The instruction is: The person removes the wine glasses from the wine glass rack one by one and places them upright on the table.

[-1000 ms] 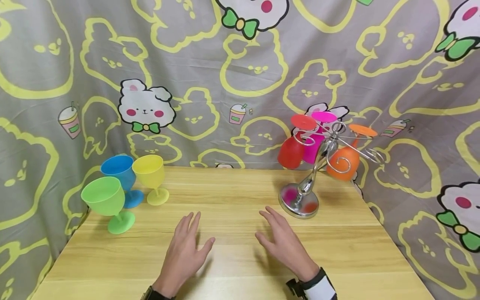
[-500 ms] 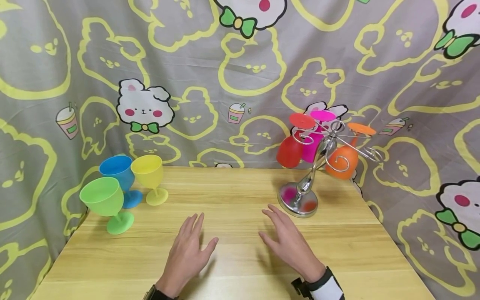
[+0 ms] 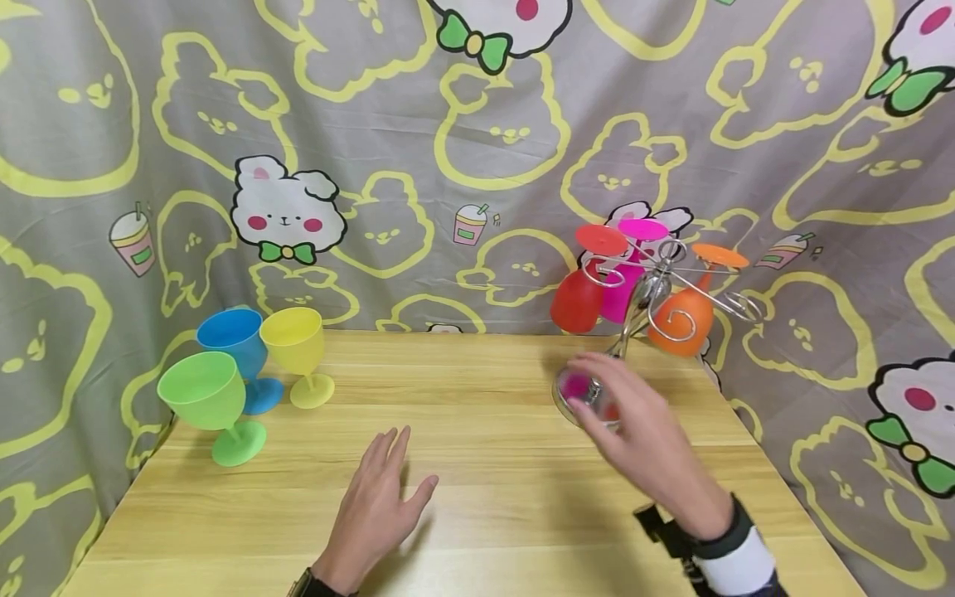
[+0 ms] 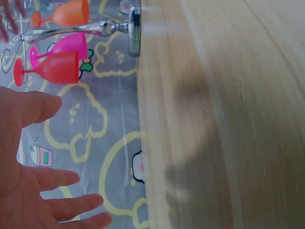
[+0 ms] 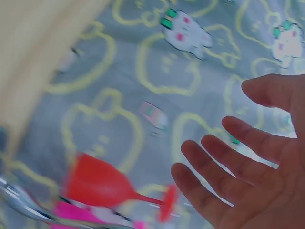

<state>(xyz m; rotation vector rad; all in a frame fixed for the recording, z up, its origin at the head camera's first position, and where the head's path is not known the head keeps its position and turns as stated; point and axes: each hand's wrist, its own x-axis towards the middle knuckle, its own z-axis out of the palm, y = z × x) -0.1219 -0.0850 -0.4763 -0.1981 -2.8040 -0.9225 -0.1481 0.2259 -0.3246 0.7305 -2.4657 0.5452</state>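
- The counter (image 3: 477, 514) carried the chrome rack (image 3: 651, 294).
- The right grip (image 3: 649, 431), loosely spread, empty, hung before the rack's base (image 3: 571, 388), seemingly reaching; the next move likely called for gentle contact.
- The left grip (image 3: 376, 504), fingers extended, held nothing, left of the rack.
- The red goblet (image 3: 577, 303), pink goblet (image 3: 616, 298) and orange goblet (image 3: 690, 311) hung inverted on the rack.
- The green goblet (image 3: 205, 394), blue goblet (image 3: 249, 356) and yellow goblet (image 3: 298, 348) stood left of it.
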